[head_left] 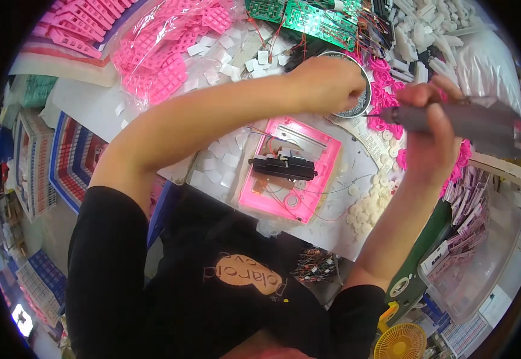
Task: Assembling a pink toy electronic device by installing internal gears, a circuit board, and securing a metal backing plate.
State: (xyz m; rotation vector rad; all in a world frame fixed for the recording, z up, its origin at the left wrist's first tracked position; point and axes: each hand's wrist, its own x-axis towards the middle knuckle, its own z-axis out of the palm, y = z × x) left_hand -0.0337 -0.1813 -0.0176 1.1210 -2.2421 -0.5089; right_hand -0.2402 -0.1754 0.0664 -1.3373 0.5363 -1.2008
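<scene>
My left hand is closed over a round metal tin full of small grey screws. What its fingers hold, if anything, is hidden. To the right of the tin, my right hand grips a grey electric screwdriver, its thin bit pointing left at the tin's rim. Between my arms lies an open pink plastic housing. A black mechanism block sits across it, with thin wires and a pink ring beside it.
Pink keypad parts in a clear bag and white square pieces lie at the far left. Green circuit boards with wires are at the back. Pink rings and cream discs lie right; a clear bin stands beyond.
</scene>
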